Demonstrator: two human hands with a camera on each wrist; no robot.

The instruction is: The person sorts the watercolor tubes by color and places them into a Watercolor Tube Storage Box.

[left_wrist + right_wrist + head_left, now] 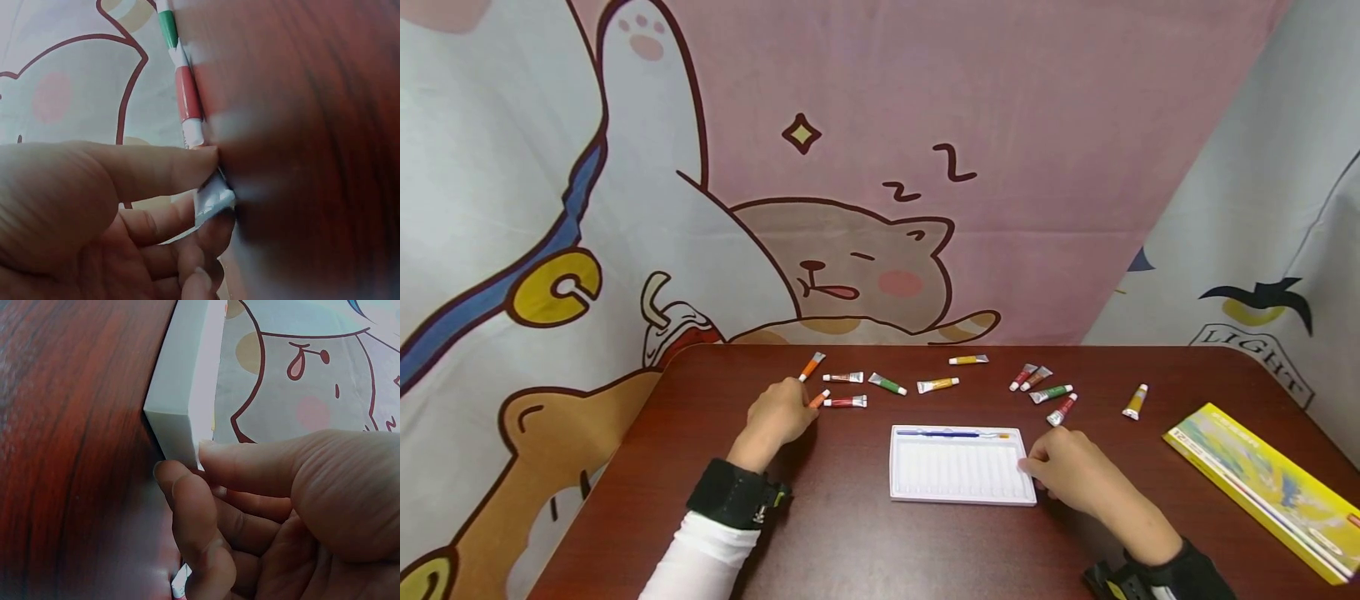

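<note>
My left hand [781, 412] pinches an orange paint tube [819, 398] at the left of the table. Up close in the left wrist view, the crimped silvery end [214, 199] of that tube shows between thumb and fingers. Just beyond it lies a red paint tube [187, 94]. At the right, my right hand [1070, 469] grips the side of a white plastic tray [962, 498], thumb on top of the rim. A thin blue paintbrush [951, 434] lies along the tray's far side. In the right wrist view, the tray's corner [172, 434] meets the fingertips.
Several paint tubes lie scattered towards the far edge, among them a second orange tube [812, 367], a green tube [887, 384] and a yellow tube [937, 385]. Another yellow tube [1136, 402] lies apart. A yellow paint box [1270, 492] rests at the right.
</note>
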